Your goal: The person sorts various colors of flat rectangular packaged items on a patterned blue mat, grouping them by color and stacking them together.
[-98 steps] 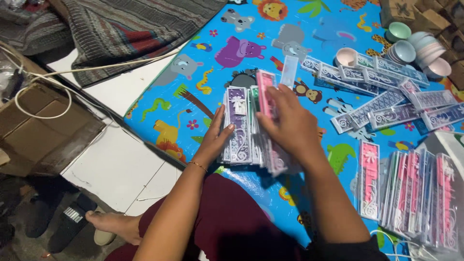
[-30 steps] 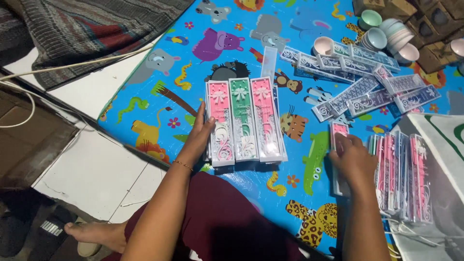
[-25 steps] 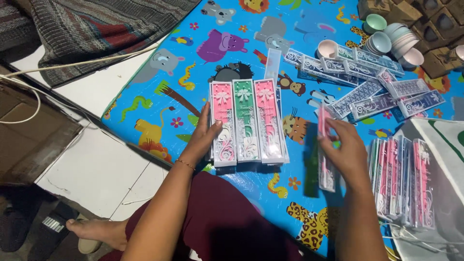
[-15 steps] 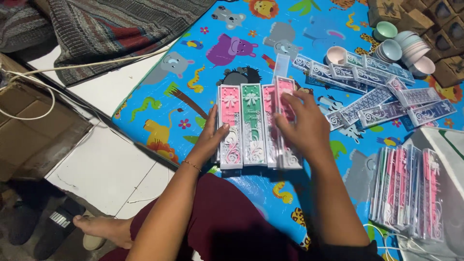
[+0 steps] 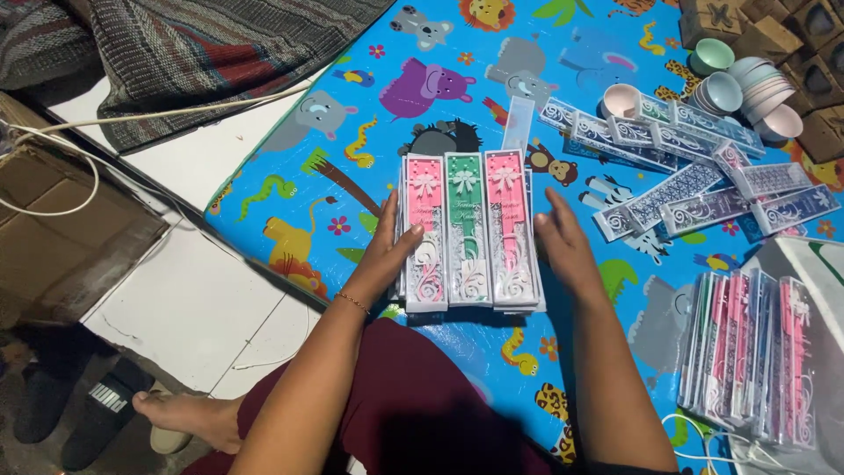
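**Both hands square up a stack of slim boxes on the play mat**

We see the left hand (image 5: 391, 251) laid flat, fingers straight and together, pressing against the left edge of the stack of long boxes (image 5: 466, 230). The right hand (image 5: 563, 246) stands open the same way just at the stack's right edge; neither hand grips anything. The stack lies on the blue animal-print mat (image 5: 352, 132), straight in front of the person's lap, and its top shows three boxes side by side: pink, green, pink, each with a bow at the upper end and white scrollwork at the lower. More boxes sit beneath them.

Just above the stack a single clear box (image 5: 518, 125) lies alone. Farther to the right we find a loose heap of purple-and-white boxes (image 5: 694, 180), and beyond it small pastel bowls (image 5: 747, 84). At the lower right a row of pink and green boxes stands on edge (image 5: 752, 352). To the left, off the mat, are white floor tiles (image 5: 185, 299), a brown carton (image 5: 70, 237) and white cables (image 5: 61, 149).
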